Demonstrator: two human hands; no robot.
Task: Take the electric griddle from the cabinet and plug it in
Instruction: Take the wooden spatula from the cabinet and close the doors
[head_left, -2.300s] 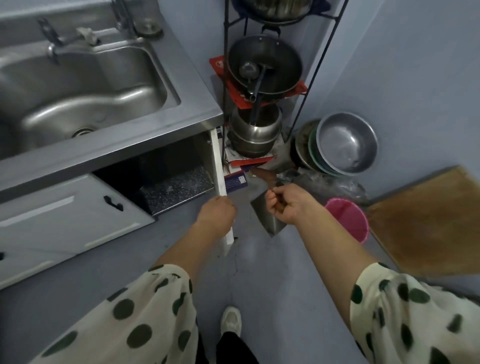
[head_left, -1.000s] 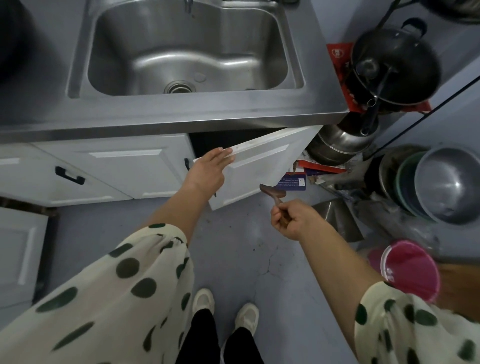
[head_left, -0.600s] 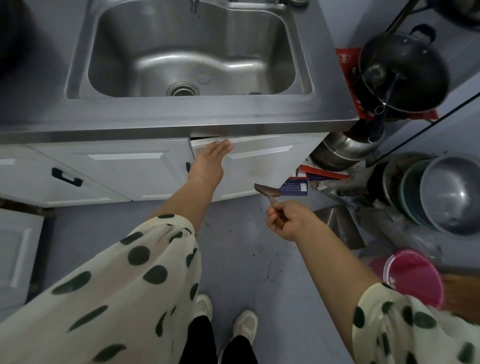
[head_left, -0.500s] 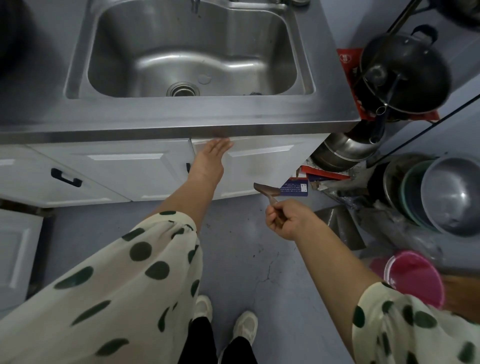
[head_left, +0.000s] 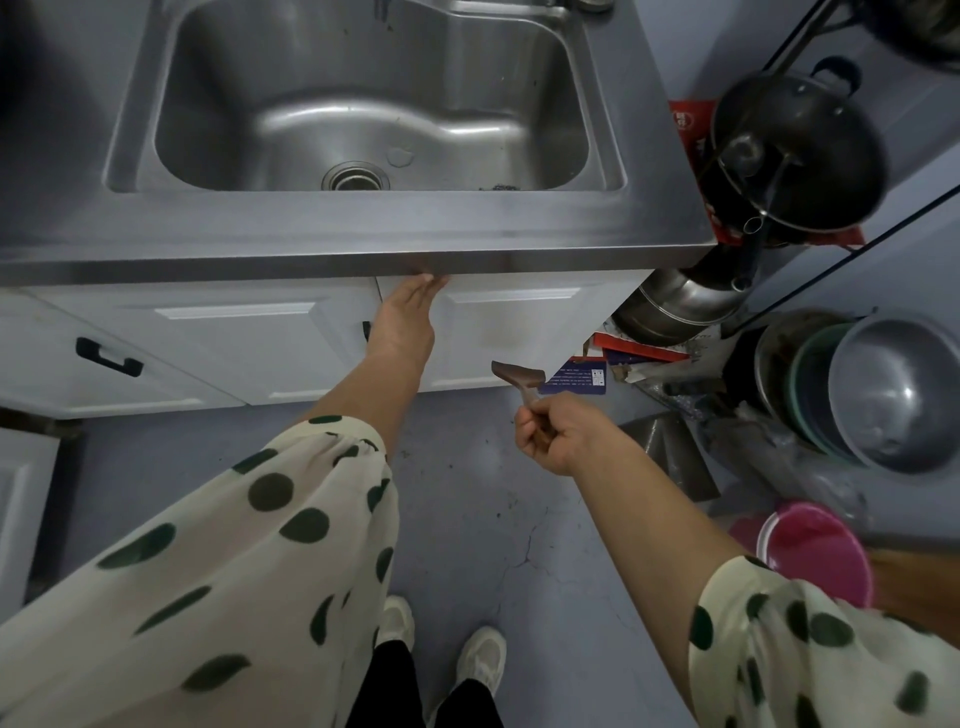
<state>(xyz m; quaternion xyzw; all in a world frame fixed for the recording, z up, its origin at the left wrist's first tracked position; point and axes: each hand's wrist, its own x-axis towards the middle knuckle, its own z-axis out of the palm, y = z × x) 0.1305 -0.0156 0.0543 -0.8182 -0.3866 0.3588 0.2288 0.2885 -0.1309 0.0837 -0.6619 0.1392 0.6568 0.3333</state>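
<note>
Grey-blue floor (head_left: 483, 519) fills the lower middle of the frame, cracked and bare, and above it runs the steel counter (head_left: 363, 234) with its deep sink (head_left: 363, 98) taking up the whole upper centre. Under the counter edge sit the white cabinet doors (head_left: 519, 332), and from here both look flush with the front. To the upper right, a black wire rack (head_left: 810, 31) carries a dark lidded pot (head_left: 795, 150), with a shiny steel pot (head_left: 680, 306) one tier lower. At the right edge, metal bowls (head_left: 893, 389) lean stacked against the wall, and a pink tub (head_left: 815, 551) stands on the floor below them.

Now the person: spotted cream sleeves (head_left: 249, 571) come in from the bottom corners, pale shoes (head_left: 483, 654) at the bottom centre. The left hand (head_left: 402, 322) is laid flat against the top of the right-hand cabinet door, fingers (head_left: 426, 283) stretched out and together, tips right under the counter lip, gripping nothing. The right hand (head_left: 556, 434), middle of the frame, is closed in a fist around the handle of a small brown spatula (head_left: 519, 375), blade up and pointing toward the cabinet, well clear of the door.

As for the electric griddle, I can't see it anywhere.
</note>
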